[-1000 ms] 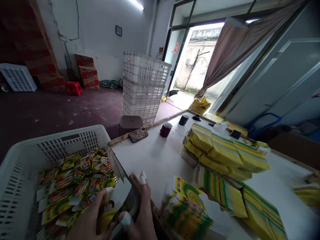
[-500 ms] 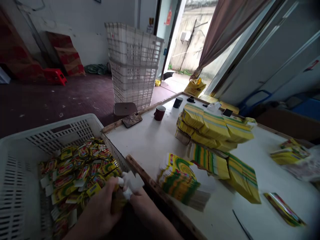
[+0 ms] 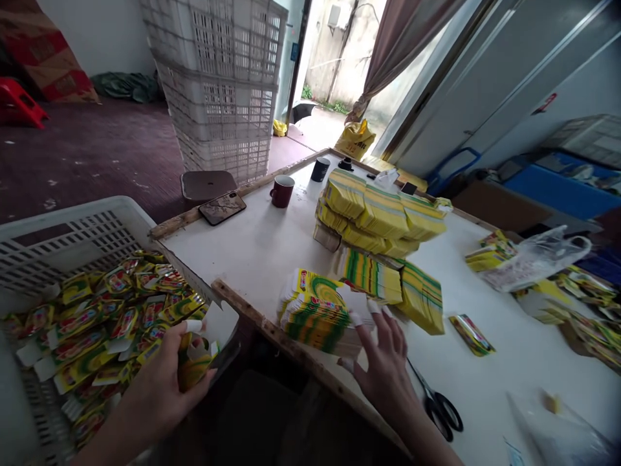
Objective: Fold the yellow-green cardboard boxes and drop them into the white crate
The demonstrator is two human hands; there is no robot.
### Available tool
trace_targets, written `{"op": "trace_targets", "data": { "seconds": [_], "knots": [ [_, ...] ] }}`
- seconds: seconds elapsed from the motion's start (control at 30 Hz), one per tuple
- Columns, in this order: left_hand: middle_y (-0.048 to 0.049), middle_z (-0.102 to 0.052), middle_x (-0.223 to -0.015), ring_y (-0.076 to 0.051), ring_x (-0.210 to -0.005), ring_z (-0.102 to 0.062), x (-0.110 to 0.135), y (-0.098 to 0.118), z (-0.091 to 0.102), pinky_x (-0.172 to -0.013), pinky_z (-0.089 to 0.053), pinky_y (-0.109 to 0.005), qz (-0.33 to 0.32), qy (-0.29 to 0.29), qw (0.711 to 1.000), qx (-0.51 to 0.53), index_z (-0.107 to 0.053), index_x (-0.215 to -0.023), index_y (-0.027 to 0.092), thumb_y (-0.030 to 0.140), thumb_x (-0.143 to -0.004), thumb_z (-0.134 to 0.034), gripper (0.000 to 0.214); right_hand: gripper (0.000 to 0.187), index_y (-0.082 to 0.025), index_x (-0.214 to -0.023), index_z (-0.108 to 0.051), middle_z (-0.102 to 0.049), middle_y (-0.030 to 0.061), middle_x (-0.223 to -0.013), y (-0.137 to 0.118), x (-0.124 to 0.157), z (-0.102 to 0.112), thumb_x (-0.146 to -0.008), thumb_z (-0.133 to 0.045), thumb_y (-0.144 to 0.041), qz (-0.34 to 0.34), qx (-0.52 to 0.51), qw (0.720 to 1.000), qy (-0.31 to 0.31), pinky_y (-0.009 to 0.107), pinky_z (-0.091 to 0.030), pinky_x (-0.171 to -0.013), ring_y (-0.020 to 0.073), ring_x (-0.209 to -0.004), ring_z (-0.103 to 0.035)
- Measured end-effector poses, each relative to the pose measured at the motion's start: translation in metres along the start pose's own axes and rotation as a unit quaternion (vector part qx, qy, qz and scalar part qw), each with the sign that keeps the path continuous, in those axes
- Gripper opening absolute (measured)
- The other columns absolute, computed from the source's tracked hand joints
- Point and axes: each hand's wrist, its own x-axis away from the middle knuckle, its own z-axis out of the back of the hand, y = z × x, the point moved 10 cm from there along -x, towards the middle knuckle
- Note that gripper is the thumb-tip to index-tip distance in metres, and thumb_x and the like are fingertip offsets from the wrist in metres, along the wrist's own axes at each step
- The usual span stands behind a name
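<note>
The left hand [image 3: 165, 378] curls round an open-flapped carton [image 3: 193, 366] near the crate [image 3: 97, 217], while the right hand [image 3: 381, 359], spread and seemingly empty, should pinch singly from the carton stack [image 3: 317, 314] on the worktop [image 3: 247, 259].

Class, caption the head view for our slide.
Left hand grips an open carton; right hand spreads beside a carton stack.

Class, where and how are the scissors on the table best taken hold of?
By the black loops, probably from the near side and above: the scissors lie flat, loops toward the viewer, blades pointing away.
</note>
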Motion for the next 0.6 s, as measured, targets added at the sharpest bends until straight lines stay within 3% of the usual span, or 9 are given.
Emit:
{"op": "trace_targets", "data": {
  "seconds": [0.1,0.2,0.4,0.6],
  "knots": [
    [-0.0097,-0.065,-0.102,-0.026,-0.085,-0.067,0.002,0.000,-0.001,-0.066,-0.054,-0.029,0.024,-0.012,1.000,0.010,-0.038,-0.120,0.020,0.055,-0.078,-0.056,0.058,0.069,-0.027,-0.139,-0.040,-0.037,0.0155,-0.140,-0.018,0.007,-0.027,-0.077,-0.057,-0.004,0.046,0.037,0.996,-0.062,0.062,-0.022,-0.109,0.0387,-0.137,-0.025],
    [-0.0113,-0.064,-0.106,-0.027,-0.087,-0.067,0.005,-0.002,0.000,-0.066,-0.054,-0.030,0.043,-0.028,0.999,0.004,-0.035,-0.124,0.019,0.056,-0.079,-0.053,0.061,0.068,-0.026,-0.143,-0.037,-0.043,0.0161,-0.137,-0.024,0.003,-0.044,-0.080,-0.052,-0.003,0.057,0.057,0.993,-0.082,0.059,-0.020,-0.110,0.0347,-0.134,-0.031],
    [-0.0106,-0.064,-0.105,-0.026,-0.090,-0.066,0.005,-0.006,-0.005,-0.073,-0.054,-0.032,0.020,-0.041,0.999,-0.004,-0.034,-0.124,0.019,0.054,-0.079,-0.054,0.060,0.062,-0.028,-0.141,-0.040,-0.047,0.0148,-0.133,-0.025,-0.027,-0.053,-0.086,-0.047,-0.002,0.081,0.078,0.993,-0.047,0.049,-0.032,-0.105,0.0294,-0.123,-0.043],
    [-0.0120,-0.064,-0.110,-0.027,-0.095,-0.065,0.005,0.002,-0.001,-0.078,-0.053,-0.034,0.016,-0.032,0.999,0.004,-0.036,-0.124,0.018,0.052,-0.079,-0.056,0.060,0.061,-0.027,-0.139,-0.045,-0.050,0.0157,-0.128,-0.055,-0.062,-0.056,-0.084,-0.046,0.000,0.110,0.079,0.991,-0.016,0.045,-0.037,-0.099,0.0292,-0.117,-0.046]
  ]
}}
